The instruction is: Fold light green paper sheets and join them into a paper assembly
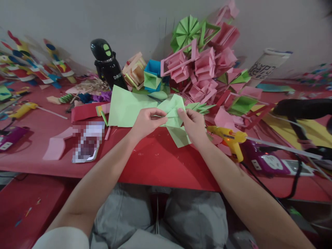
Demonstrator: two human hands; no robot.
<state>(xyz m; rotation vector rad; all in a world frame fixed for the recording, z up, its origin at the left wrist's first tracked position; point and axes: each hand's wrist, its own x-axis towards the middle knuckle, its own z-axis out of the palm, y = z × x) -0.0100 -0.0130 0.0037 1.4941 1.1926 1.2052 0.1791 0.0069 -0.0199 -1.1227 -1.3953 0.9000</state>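
Observation:
Between my two hands is a light green sheet of folded paper (174, 109). My left hand (150, 121) pinches its left side with thumb and forefinger. On the right edge, my right hand (194, 125) grips the paper with the thumb on top. A larger light green sheet (129, 107) lies behind and left of my left hand. Under my right hand a darker green piece of paper (178, 136) shows, partly hidden. Thin folded green strips (201, 108) lie just beyond the right hand. A yellow glue gun (232, 138) rests right of my right wrist.
Pink and green paper constructions (204, 62) pile up against the wall. A black bottle (109, 65) stands behind the green sheet. Left of my forearm lies a phone (89, 141). A purple power strip (268, 160) with cables sits at the right on the red table (166, 162).

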